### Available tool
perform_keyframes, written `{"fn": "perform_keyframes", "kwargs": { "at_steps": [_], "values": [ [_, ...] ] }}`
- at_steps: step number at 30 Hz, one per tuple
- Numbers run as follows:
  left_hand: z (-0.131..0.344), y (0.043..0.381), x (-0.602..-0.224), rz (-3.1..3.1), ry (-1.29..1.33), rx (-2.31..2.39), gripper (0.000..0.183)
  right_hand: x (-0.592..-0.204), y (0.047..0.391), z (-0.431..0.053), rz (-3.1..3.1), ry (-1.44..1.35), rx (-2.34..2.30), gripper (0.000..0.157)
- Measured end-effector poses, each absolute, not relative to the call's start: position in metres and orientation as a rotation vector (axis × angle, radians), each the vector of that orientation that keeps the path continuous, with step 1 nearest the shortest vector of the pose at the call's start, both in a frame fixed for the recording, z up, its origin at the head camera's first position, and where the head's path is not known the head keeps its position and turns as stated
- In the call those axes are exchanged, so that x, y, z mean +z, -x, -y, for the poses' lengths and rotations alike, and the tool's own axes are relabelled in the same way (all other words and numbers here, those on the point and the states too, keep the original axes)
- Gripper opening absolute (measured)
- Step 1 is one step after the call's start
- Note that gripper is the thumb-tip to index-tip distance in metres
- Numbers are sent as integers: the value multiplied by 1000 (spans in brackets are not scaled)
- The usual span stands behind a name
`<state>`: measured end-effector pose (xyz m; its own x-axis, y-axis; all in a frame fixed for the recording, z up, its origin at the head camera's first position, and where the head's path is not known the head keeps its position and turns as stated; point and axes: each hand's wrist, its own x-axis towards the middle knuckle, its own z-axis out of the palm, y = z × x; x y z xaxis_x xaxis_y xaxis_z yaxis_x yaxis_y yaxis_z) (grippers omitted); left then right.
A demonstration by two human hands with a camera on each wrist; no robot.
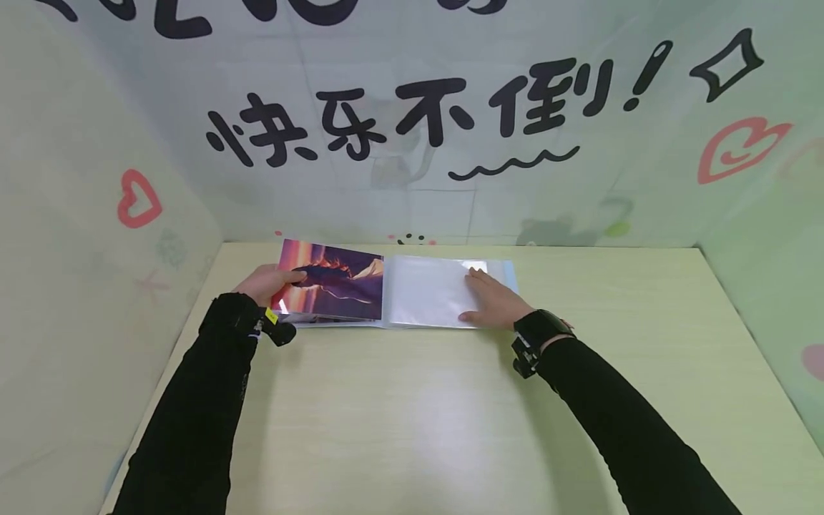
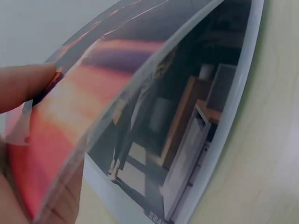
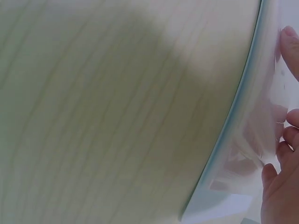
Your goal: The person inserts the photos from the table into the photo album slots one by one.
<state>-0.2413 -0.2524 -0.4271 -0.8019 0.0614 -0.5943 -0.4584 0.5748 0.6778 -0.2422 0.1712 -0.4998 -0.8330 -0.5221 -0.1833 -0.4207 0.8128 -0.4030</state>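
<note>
A photo album lies spread out near the back of the table. Its left page, with a purple and orange picture, is lifted a little; my left hand pinches its outer edge, thumb on top. In the left wrist view another picture of a room with furniture shows beneath the raised page. My right hand rests with its fingers spread on the right page, a blank whitish clear sleeve. In the right wrist view the fingers touch the clear plastic near the album's outer side.
The pale wood-grain table extends in front of the album and to its right. Behind it stands a printed cloth backdrop with black characters, and similar cloth closes off the left side.
</note>
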Motion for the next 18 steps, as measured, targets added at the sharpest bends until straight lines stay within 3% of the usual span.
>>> {"fn": "perform_keyframes", "kwargs": {
  "at_steps": [9,18],
  "values": [
    [252,239,-436,-2167,392,1191,72,-501,240,-174,-2683,722,-534,87],
    [245,248,-436,-2192,348,1118,73,-503,242,-177,-2677,714,-561,87]
  ]
}}
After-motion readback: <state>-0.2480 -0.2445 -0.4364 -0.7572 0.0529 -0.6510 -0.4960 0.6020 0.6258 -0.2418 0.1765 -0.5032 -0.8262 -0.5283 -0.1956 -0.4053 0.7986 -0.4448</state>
